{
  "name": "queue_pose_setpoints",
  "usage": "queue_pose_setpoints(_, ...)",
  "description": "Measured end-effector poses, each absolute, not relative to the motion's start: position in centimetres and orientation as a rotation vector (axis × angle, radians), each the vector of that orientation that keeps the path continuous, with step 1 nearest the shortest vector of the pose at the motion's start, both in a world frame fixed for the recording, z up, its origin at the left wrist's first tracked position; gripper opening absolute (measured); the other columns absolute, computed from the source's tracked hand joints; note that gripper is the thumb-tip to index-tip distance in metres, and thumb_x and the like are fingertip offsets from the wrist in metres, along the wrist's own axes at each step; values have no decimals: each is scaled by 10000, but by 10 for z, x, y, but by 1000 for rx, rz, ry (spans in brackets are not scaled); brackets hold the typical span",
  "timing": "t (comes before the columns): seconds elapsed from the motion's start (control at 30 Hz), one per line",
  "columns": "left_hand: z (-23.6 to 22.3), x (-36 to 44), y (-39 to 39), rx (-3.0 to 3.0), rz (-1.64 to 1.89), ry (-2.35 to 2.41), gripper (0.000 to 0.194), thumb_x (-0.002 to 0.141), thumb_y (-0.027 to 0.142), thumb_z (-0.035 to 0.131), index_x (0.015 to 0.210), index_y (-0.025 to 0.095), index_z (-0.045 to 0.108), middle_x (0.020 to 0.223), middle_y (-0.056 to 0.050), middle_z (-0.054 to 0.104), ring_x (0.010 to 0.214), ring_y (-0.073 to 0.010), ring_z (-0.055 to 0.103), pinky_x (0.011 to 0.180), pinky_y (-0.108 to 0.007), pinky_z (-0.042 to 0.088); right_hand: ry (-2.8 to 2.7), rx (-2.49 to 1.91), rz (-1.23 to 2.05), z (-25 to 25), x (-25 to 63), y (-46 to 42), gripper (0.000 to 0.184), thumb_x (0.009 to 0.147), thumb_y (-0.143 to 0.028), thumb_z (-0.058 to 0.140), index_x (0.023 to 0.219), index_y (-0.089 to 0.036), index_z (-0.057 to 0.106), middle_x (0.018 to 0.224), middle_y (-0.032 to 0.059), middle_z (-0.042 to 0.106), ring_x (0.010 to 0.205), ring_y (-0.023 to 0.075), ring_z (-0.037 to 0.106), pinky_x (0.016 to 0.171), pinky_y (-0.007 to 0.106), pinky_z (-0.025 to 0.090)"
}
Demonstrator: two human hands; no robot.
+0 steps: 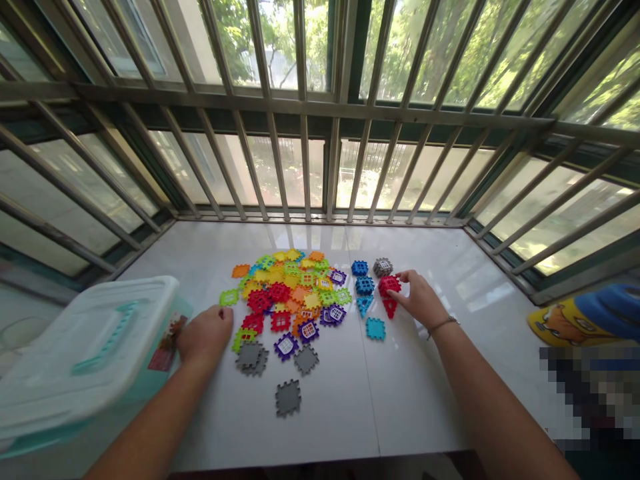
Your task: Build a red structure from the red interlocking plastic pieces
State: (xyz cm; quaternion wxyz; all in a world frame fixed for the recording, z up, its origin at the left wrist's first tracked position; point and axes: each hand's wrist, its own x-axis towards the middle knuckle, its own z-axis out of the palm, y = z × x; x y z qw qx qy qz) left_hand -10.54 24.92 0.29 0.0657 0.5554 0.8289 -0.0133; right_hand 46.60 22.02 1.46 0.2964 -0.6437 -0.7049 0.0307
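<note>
My right hand point(419, 299) has thumb and fingers on a stack of red square interlocking tiles point(389, 286) at the right of the white table. A red triangular tile point(389, 307) lies just in front of that stack, and grey tiles point(383, 267) are piled behind it. To its left stand blue tile stacks point(365, 286), a blue triangle point(365, 306) and a single light-blue square tile point(375, 329). My left hand point(206, 335) rests curled in a fist on the table, beside a large mixed heap of coloured tiles point(280, 280); nothing shows in it.
A lidded plastic box point(90, 347) stands at the left, close to my left forearm. Loose grey tiles point(288, 398) lie in front of the heap. A yellow and blue object point(585, 313) is at the far right. Window bars point(330, 167) border the table's back.
</note>
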Motion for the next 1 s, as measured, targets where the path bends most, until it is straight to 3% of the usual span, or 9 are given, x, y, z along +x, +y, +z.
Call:
queue_pose_setpoints(0.4, 7, -102, 247, 1674, -35, 2501, 667, 1057, 473, 243, 1185, 187, 833, 1199, -231, 816, 1059, -404, 764, 829, -461, 544, -1913, -1730, 102, 12, 467, 221, 518, 988, -691, 663, 1236, -239, 610, 1130, 136, 751, 1054, 341, 739, 937, 479, 600)
queue_pose_setpoints(0.8, 0, -105, 249, 1689, 17, 2513, 647, 1072, 469, 259, 1154, 192, 838, 1169, -227, 820, 1034, -406, 764, 798, -450, 530, -1879, -1665, 101, 18, 461, 214, 558, 1006, -632, 657, 1354, -197, 615, 1298, 192, 703, 1089, 357, 737, 1000, 545, 611)
queue_pose_setpoints(1.0, -4, -108, 248, 1711, 31, 2510, 632, 1072, 452, 261, 1136, 194, 834, 1167, -216, 823, 1033, -400, 770, 798, -440, 517, -1841, -1508, -10, 29, 410, 175, 300, 1069, -433, 625, 1297, -242, 661, 1324, 176, 705, 1310, 376, 654, 1167, 600, 525)
